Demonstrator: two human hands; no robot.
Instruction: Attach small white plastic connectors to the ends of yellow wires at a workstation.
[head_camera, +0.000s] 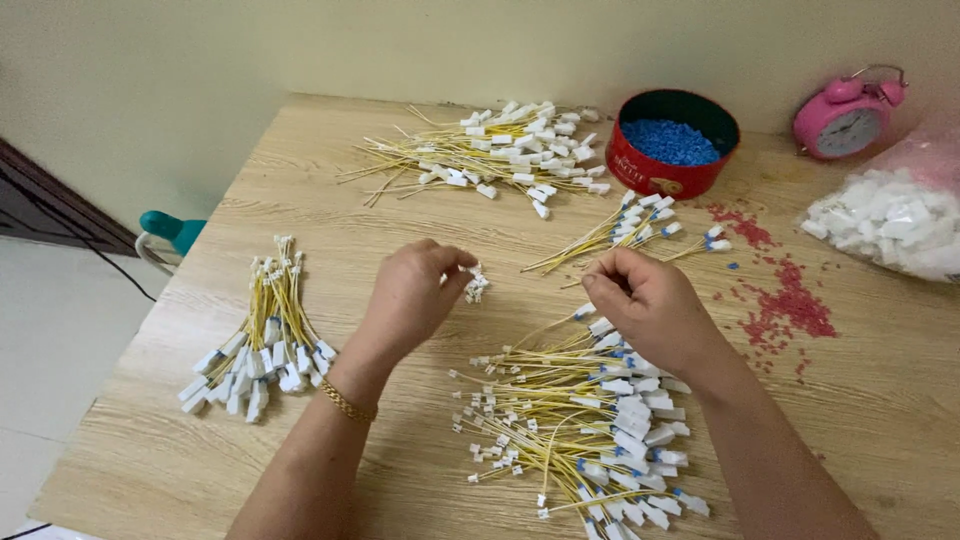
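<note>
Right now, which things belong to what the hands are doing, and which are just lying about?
In use:
left hand pinching small white connectors
right hand
yellow wire pile below the hands

Lying about:
bundled wires
far wire pile
red tin of blue bits
pink alarm clock
bag of white parts

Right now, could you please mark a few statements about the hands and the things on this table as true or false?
1. The left hand pinches small white connectors at its fingertips. True.
2. The round red tin holds yellow wires. False: it holds small blue pieces.
3. A pink alarm clock stands at the table's far right. True.
4. The right hand rests on the clear bag of white parts. False: it is well apart from the bag, above a pile of yellow wires.
5. Red bits lie scattered on the table. True.
</note>
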